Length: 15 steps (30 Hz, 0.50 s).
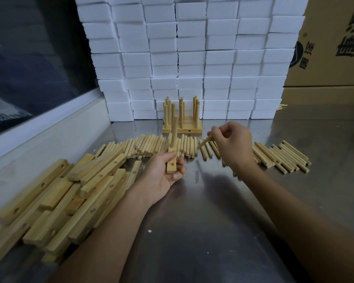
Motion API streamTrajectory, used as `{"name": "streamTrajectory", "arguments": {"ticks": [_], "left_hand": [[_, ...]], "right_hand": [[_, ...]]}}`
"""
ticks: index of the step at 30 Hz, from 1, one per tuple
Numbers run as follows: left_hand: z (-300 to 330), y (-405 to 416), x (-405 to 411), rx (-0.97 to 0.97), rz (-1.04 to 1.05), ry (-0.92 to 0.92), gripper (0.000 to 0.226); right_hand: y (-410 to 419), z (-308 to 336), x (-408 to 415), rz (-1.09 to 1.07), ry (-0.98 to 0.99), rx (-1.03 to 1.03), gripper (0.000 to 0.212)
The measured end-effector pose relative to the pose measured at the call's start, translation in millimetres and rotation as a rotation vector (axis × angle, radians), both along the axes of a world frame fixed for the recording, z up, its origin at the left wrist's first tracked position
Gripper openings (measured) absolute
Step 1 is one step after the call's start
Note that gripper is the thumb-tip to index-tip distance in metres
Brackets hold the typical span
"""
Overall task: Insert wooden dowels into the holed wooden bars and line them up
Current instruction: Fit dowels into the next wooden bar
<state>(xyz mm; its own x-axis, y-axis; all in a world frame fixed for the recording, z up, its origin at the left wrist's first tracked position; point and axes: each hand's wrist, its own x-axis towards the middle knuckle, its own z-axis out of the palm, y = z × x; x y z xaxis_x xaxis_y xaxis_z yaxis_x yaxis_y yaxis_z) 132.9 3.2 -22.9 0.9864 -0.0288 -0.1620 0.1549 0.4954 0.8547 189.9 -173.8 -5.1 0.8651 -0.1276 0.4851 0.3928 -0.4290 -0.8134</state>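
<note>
The head view showed the left hand (161, 170) gripping a pale holed wooden bar (171, 163) with one upright dowel (174, 131) in it, the right hand's fingers (214, 133) pinching a second round wooden dowel (205, 141), a few finished bars (182, 127) lined up beyond the fingers, and many loose bars (59, 201) left.

1. Left hand (161, 172) – palm up, fingers curled round a bar (171, 161).
2. Right hand (232, 145) – farther out, knuckles up, pinching a dowel (204, 141).
3. Both forearms bare.

A heap of holed bars (55, 203) lies left of the left hand (161, 176). Loose dowels (151, 147) lie in a row beyond both hands, reaching past the right hand (231, 144). Finished bars with upright dowels (182, 119) stand behind that row, before stacked boxes (192, 58).
</note>
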Motion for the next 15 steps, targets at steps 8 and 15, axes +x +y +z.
{"name": "streamTrajectory", "arguments": {"ticks": [8, 15], "left_hand": [[1.8, 1.7, -0.8, -0.048, 0.0, 0.023, 0.009], [1.3, 3.4, -0.7, -0.099, 0.025, 0.043, 0.02]], "right_hand": [[8.0, -0.9, -3.3, 0.041, 0.07, 0.145, 0.019], [12.4, -5.8, -5.5, 0.059, 0.075, 0.063, 0.018]]}}
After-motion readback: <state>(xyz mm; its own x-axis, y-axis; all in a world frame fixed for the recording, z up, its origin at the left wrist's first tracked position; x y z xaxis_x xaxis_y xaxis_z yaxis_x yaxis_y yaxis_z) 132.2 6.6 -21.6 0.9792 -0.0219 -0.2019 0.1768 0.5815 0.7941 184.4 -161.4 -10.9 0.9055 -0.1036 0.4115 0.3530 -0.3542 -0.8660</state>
